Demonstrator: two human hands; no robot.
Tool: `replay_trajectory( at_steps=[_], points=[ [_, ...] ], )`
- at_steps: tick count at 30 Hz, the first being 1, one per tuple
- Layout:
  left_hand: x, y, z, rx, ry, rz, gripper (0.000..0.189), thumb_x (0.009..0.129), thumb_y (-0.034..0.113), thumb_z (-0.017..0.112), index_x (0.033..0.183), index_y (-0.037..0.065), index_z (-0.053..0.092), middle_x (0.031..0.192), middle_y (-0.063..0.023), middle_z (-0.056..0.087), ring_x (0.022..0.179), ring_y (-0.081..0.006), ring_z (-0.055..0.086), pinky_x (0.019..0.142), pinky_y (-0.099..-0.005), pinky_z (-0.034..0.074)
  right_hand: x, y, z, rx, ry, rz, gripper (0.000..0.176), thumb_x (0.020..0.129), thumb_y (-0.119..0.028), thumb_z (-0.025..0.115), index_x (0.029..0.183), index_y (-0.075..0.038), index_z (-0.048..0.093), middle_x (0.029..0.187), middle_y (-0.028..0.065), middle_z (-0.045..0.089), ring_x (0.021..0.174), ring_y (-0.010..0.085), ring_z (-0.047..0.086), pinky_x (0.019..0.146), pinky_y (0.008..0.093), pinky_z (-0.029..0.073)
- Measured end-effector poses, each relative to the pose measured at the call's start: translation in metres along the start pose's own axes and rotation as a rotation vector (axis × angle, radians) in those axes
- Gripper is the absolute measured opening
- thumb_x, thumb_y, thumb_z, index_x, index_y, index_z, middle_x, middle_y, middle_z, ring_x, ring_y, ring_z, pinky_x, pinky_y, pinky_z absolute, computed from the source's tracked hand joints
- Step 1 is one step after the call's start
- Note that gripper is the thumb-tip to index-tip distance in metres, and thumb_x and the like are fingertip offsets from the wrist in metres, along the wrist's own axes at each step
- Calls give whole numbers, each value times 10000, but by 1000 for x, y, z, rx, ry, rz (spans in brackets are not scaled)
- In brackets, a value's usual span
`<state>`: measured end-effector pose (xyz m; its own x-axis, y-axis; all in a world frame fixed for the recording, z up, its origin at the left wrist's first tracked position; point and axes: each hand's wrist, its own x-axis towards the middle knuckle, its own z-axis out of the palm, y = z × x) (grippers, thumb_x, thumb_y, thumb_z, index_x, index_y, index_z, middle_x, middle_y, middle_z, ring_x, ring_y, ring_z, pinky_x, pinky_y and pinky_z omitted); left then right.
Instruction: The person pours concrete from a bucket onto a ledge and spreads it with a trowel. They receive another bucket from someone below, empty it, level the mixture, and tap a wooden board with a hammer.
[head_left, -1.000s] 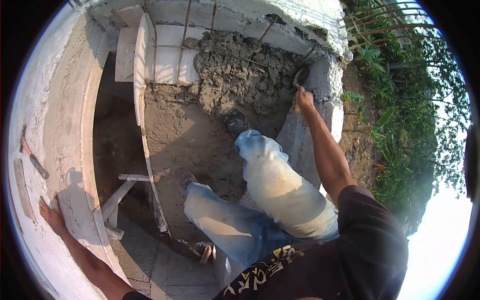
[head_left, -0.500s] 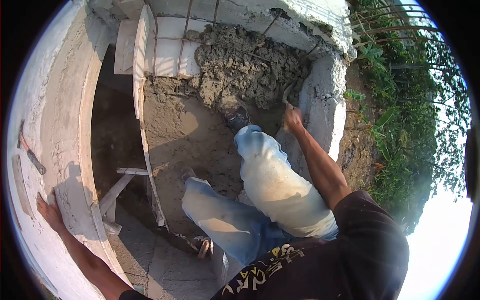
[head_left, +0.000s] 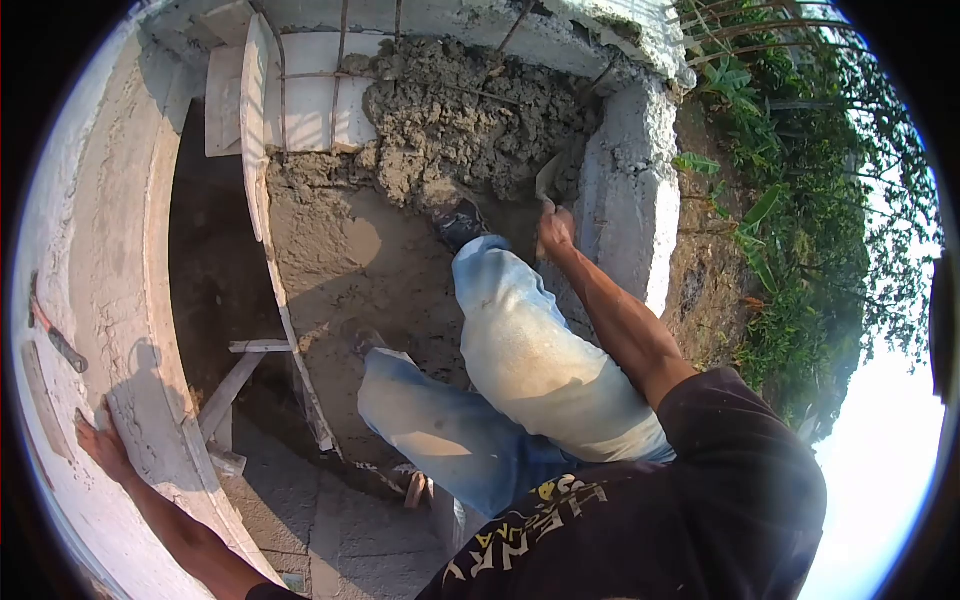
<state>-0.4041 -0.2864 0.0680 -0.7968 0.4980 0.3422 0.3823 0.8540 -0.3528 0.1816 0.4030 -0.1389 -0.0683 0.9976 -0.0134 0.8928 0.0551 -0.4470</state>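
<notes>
My right hand [head_left: 556, 230] is closed around the handle of a trowel [head_left: 547, 180]. The trowel's blade touches or hovers just over the wet concrete beside the right-hand wall; contact is hard to judge. Lumpy wet concrete [head_left: 450, 125] is heaped at the far end, and a smoother layer of it [head_left: 320, 235] spreads nearer to me. My left hand [head_left: 103, 447] lies with fingers apart on the top of the pale concrete wall [head_left: 110, 290] at the left. My shoes are down in the wet concrete.
Steel bars [head_left: 340, 80] stick up through the far end. A board [head_left: 262, 130] edges the concrete on the left, above a dark drop [head_left: 215, 260]. A hammer-like tool [head_left: 58, 335] and a plank [head_left: 45, 400] lie on the left wall. Plants [head_left: 780, 210] grow beyond the right wall [head_left: 630, 180].
The trowel has shifted slightly left with my right hand, and more of its blade shows. My left hand stays on the wall. The whole view has moved a little.
</notes>
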Motion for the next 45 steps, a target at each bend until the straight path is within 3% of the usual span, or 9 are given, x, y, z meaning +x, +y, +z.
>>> replay_trajectory(
  at_steps=[4, 9, 13, 17, 23, 32, 39, 42, 45],
  points=[
    [-7, -6, -2, 10, -39, 33, 654, 850, 463, 647, 1273, -17, 508, 1207, -267, 538, 1109, -407, 506, 950, -447, 422, -34, -65, -64, 331, -443, 283, 463, 935, -398, 451, 899, 47, 573, 755, 198, 626, 672, 324, 629, 664, 447, 497],
    [-2, -3, -3, 29, -15, 3, 649, 854, 459, 642, 1273, -16, 501, 1185, -266, 545, 1102, -402, 510, 941, -449, 426, -24, -39, -28, 270, -302, 451, 431, 921, -420, 456, 788, -19, 541, 648, 99, 549, 557, 208, 547, 517, 388, 446],
    [-3, -1, -1, 5, -24, 11, 653, 853, 458, 644, 1276, -16, 496, 1167, -267, 550, 1097, -407, 507, 937, -449, 426, -46, 12, -25, 335, -320, 235, 422, 917, -408, 468, 777, -21, 559, 623, 85, 527, 547, 193, 508, 506, 369, 399],
    [-3, 4, -9, 26, -2, 44, 650, 853, 457, 646, 1273, -17, 501, 1167, -267, 549, 1095, -404, 508, 938, -447, 426, -47, 42, 10, 245, -320, 355, 505, 924, -391, 449, 1032, 78, 602, 918, 308, 628, 885, 422, 620, 776, 492, 448],
    [-3, 7, -9, 22, 15, 16, 651, 853, 449, 649, 1268, -30, 500, 1169, -270, 545, 1104, -403, 502, 947, -445, 424, -49, -64, -62, 78, -402, -77, 413, 931, -374, 468, 1025, 16, 564, 934, 327, 611, 934, 479, 589, 792, 502, 448],
    [-1, 17, -18, -16, -8, -38, 653, 844, 435, 666, 1264, -40, 509, 1206, -272, 542, 1140, -396, 496, 971, -435, 420, 80, -160, -66, 177, -613, -142, 472, 911, -451, 510, 908, 12, 601, 695, 78, 534, 583, 178, 528, 554, 362, 452],
    [-5, 15, -14, -36, 33, -27, 659, 842, 442, 668, 1261, -41, 511, 1198, -271, 546, 1140, -399, 500, 971, -434, 421, 109, -103, -68, 396, -512, 113, 483, 914, -450, 520, 871, 24, 605, 718, 96, 558, 611, 190, 553, 549, 366, 452],
    [-3, 19, -17, -25, 15, -52, 660, 846, 444, 661, 1266, -40, 506, 1202, -274, 543, 1145, -406, 495, 970, -436, 421, 109, -90, -71, 6, -246, -180, 443, 920, -401, 526, 720, -9, 583, 695, 109, 559, 598, 199, 574, 516, 360, 448],
    [-4, 20, -25, -47, -24, -67, 666, 850, 447, 656, 1266, -49, 502, 1202, -279, 542, 1142, -414, 494, 969, -440, 419, 124, -121, -132, -118, -611, 59, 472, 923, -404, 475, 851, 42, 612, 729, 167, 624, 657, 255, 632, 619, 390, 482]
  ],
)
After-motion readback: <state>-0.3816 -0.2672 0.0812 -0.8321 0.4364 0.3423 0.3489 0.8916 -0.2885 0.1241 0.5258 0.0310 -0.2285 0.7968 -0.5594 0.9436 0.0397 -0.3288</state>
